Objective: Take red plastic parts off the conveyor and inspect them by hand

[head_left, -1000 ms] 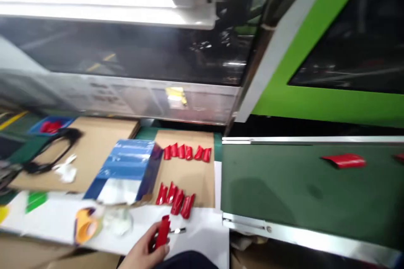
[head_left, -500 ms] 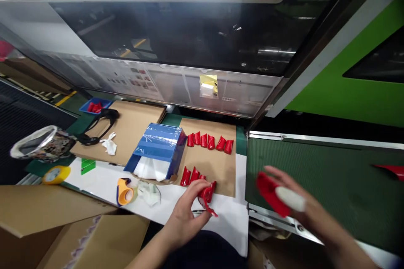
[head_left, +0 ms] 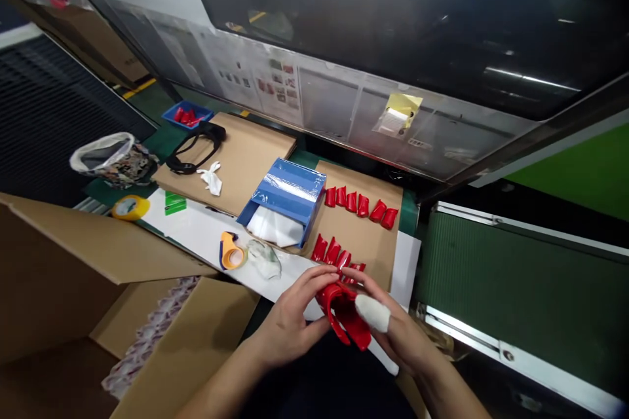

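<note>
The person's two hands meet low in front of the body, each gripping a curved, shell-like piece. The left hand [head_left: 295,322] holds a red piece [head_left: 328,296], fingers laid over its top and thumb below; the right hand [head_left: 400,334] grips a second red piece [head_left: 358,327], its thumb wrapped in a white cover [head_left: 372,313] and pressed near the rim. The pieces sit close together, hollow sides partly facing; whether their edges touch is hard to tell. Good handling here likely calls for even, light pressure, since thin curved walls could flex or slip if pinched at one end. The glossy outsides look easy to scuff, so steady fingertips would serve better than sliding ones. The far fingertips are just beside the lower row [head_left: 333,251] on the cardboard sheet [head_left: 369,240], so a little clearance there would spare those pieces a knock; the upper row [head_left: 362,205] lies farther off. Forearms held level should help, with the tape dispenser [head_left: 230,252] and crumpled plastic [head_left: 264,259] well left of the pieces on the tabletop [head_left: 307,158].
</note>
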Motion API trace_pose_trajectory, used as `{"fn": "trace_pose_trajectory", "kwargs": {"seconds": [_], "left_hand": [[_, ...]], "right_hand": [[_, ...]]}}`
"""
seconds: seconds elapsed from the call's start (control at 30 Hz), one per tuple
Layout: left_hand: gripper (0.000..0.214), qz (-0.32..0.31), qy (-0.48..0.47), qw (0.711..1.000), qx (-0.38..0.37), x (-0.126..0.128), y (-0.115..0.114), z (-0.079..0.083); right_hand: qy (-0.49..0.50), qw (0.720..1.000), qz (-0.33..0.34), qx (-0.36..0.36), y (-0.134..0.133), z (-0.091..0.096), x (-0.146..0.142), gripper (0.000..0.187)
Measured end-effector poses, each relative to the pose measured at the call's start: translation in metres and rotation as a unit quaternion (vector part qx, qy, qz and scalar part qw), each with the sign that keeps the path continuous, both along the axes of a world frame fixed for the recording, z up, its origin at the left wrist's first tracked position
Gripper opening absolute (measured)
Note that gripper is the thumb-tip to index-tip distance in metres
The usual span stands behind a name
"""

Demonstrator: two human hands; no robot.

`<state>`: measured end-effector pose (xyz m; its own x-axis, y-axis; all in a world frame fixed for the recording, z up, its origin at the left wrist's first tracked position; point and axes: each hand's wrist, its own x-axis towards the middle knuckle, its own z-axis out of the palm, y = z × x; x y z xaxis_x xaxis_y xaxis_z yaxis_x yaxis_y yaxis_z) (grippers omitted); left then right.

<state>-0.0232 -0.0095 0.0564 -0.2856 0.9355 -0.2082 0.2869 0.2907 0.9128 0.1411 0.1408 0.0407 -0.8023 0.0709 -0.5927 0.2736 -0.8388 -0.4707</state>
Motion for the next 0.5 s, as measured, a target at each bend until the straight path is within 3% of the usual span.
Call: {"fn": "trace_pose_trajectory", "kwargs": {"seconds": [0.2,0.5], "left_hand": [[0.06,-0.031,0.007,0.999,0.022,-0.019,-0.017,0.0],[0.062,-0.082,-0.021,0.996,0.016,-0.027,-0.018,-0.006]], "right_hand": [[-0.022,1.0,-0.008,0.014,-0.024,0.007,-0.015,0.055],[-0.029,0.999,-0.009,0.036,-0.032,0.012,-0.015,0.058]]}}
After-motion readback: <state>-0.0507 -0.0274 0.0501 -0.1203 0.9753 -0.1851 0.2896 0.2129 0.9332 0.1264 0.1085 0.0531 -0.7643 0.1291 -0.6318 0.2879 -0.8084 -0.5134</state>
